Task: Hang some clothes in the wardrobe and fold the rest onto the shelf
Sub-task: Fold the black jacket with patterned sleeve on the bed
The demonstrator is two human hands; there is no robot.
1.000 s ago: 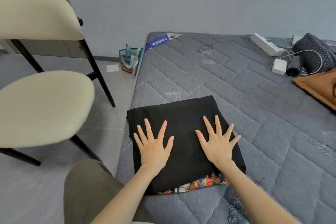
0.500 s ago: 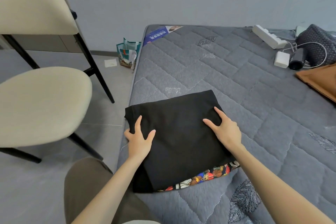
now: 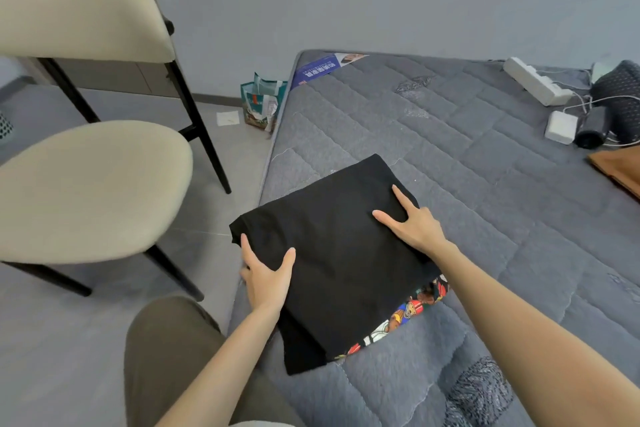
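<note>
The folded black shirt [image 3: 343, 253] lies at the mattress [image 3: 502, 218] edge. The left hand [image 3: 266, 274] and right hand [image 3: 415, 222] each grip a side, thumbs on top, fingers tucked beneath.

Folded shirt [image 3: 346, 253] on mattress [image 3: 450, 156] edge; chair [image 3: 90, 184] left

Left hand [image 3: 265, 276] fingers hidden under black shirt [image 3: 339, 253] edge.
</note>
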